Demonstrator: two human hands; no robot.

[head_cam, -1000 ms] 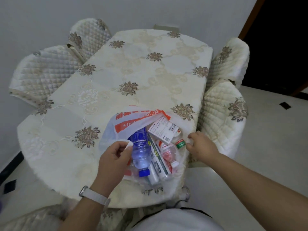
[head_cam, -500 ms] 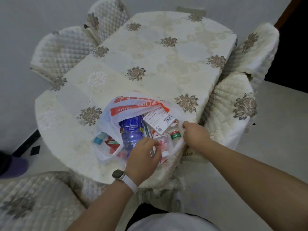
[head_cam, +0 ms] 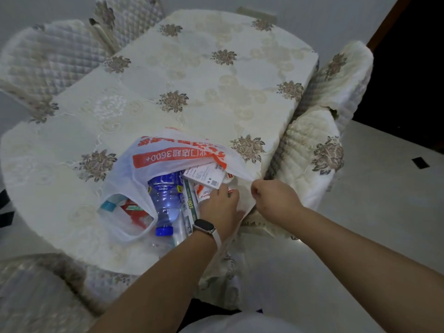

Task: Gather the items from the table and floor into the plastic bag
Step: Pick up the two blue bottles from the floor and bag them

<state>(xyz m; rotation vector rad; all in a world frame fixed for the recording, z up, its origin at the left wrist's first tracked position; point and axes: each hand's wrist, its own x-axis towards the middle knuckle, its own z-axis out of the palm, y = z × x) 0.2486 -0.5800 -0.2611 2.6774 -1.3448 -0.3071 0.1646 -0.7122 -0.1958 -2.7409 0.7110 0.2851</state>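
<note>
plastic bag [head_cam: 168,157] rim pinched tight in right hand [head_cam: 276,200] grip; left hand [head_cam: 219,207] inside, grip unclear.

Table [head_cam: 192,75] draped in cream tablecloth [head_cam: 240,104], brown flower motifs scattered across, cloth hanging over rounded near edge. Directly on cloth: white plastic bag [head_cam: 168,156], red printed band, lying open near front right corner, mouth toward near edge, contents showing inside. Pale floor [head_cam: 372,212] on right, small dark square [head_cam: 420,162] set in it. Quilted chairs [head_cam: 310,150] tucked against table, both sides.
</note>
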